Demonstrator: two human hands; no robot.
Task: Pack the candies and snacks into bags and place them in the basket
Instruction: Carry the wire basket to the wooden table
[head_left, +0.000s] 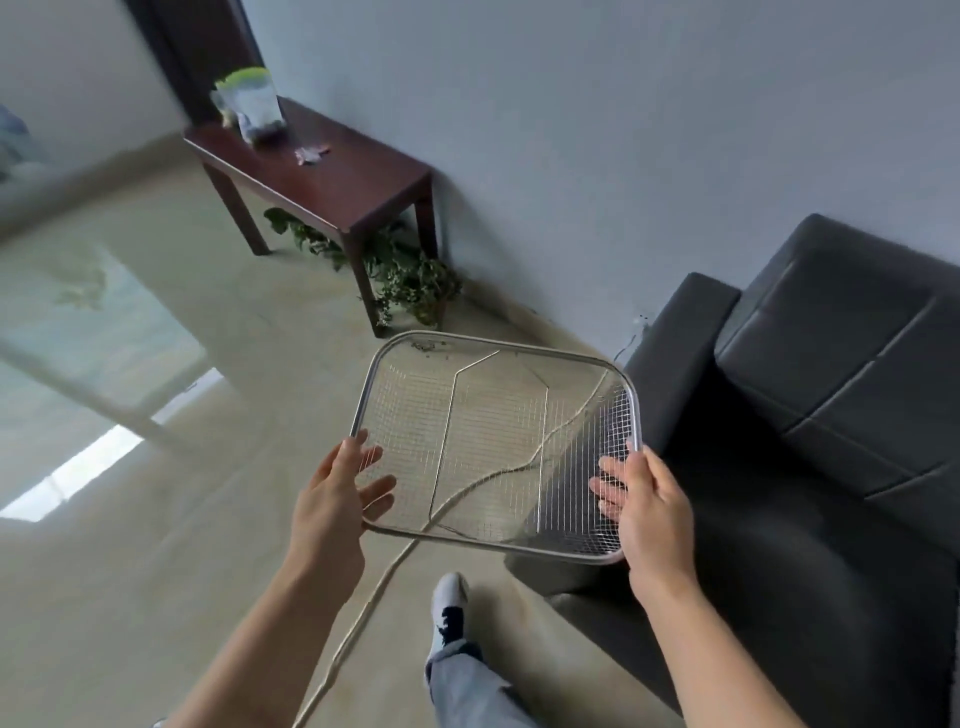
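I hold a shallow metal wire-mesh basket (395, 347) in the air in front of me, with nothing in it. My left hand (332, 499) grips its near left rim, fingers spread under the mesh. My right hand (649, 499) grips its near right corner, fingers curled beneath. Far off at the upper left, clear bags (252, 106) with green tops stand on a dark wooden side table (353, 187). A few small pink candies (310, 154) lie on the tabletop beside the bags.
A dark grey sofa (831, 389) fills the right side, close to the basket. A leafy plant (410, 275) sits under the table against the wall. A pale cord (358, 623) runs across the tiled floor. My foot (449, 603) is below the basket.
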